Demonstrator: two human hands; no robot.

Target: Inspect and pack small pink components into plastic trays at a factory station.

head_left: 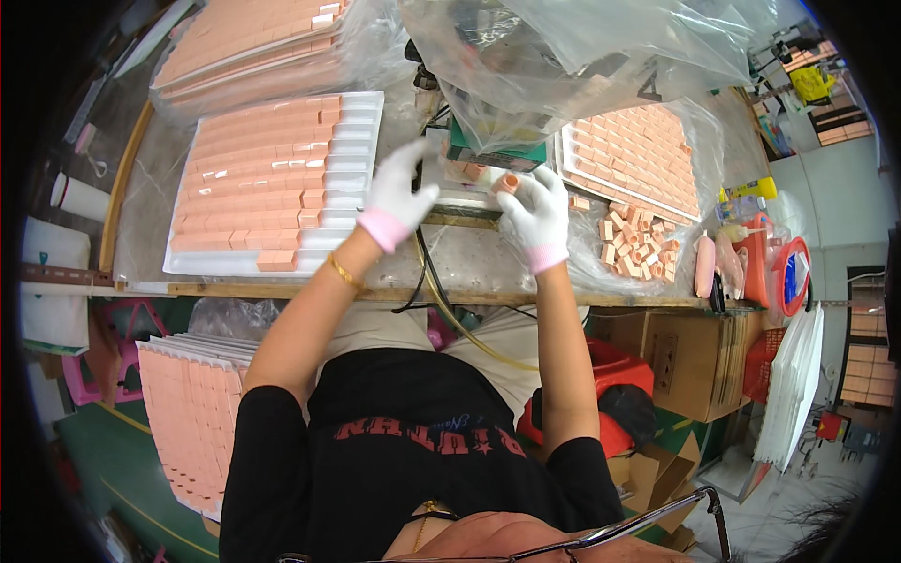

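My left hand point(399, 195), in a white glove with a pink cuff, is open beside the right edge of a white tray point(357, 141), its thumb and fingers apart. This tray bears rows of small peach-coloured blocks point(249, 178), and its right-hand slots are bare. My right hand point(539, 216), gloved alike, pinches a small peach block with a round hole point(507, 182) between thumb and fingers. That block is in front of a small green-topped machine point(519, 153), partly covered by a clear plastic bag point(563, 70). More peach pieces show dimly under the machine.
Loose peach blocks point(638, 246) lie heaped right of my right hand, below another filled tray point(633, 155). Stacked trays point(249, 47) stand at the back left. A pink bottle point(704, 266) and a red basket point(793, 277) are at the far right. A yellowish hose point(450, 314) hangs over the table edge.
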